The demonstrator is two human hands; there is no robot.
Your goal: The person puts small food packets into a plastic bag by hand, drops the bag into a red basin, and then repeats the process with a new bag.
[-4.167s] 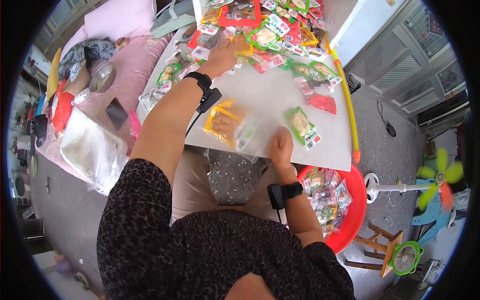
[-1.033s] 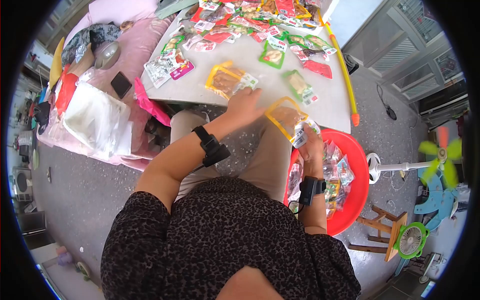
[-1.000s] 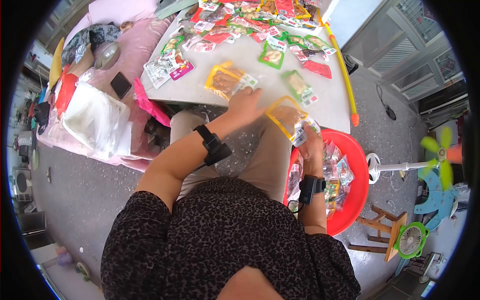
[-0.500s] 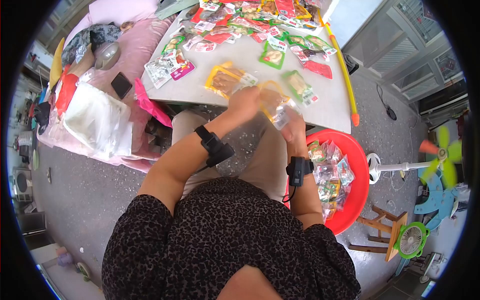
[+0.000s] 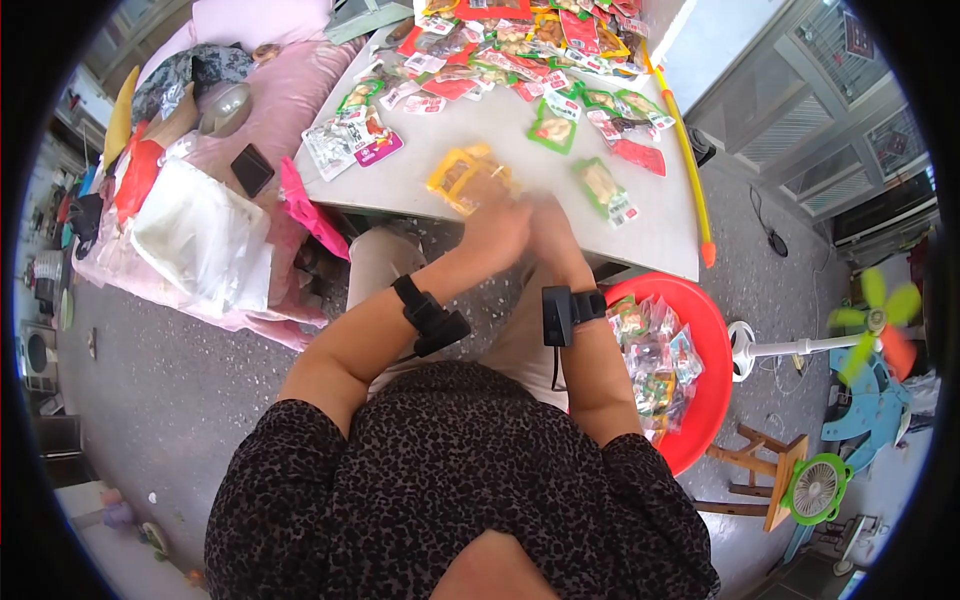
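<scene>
My left hand [image 5: 497, 232] is at the front edge of the white table [image 5: 410, 190], beside a yellow-edged food packet [image 5: 470, 180] that is partly blurred. My right hand [image 5: 550, 232] meets it on the right, also smeared by motion. What either hand holds, if anything, is hidden. To the right of my hands, a green-edged packet [image 5: 600, 190] lies flat on the table. Another green packet [image 5: 553, 124] lies farther back. Black devices are strapped on both wrists.
Many packets [image 5: 500, 65] are heaped at the table's back. A red basin [image 5: 712, 370] of packets stands right of my right forearm. A yellow pole [image 5: 687, 160] runs along the table's right edge. Left are a pink-covered bed [image 5: 285, 110], a phone [image 5: 252, 170] and white plastic [image 5: 205, 235].
My right hand has moved left and up to meet my left hand. The clear, yellow-edged packet that was between them no longer shows distinctly. The view has shifted slightly.
</scene>
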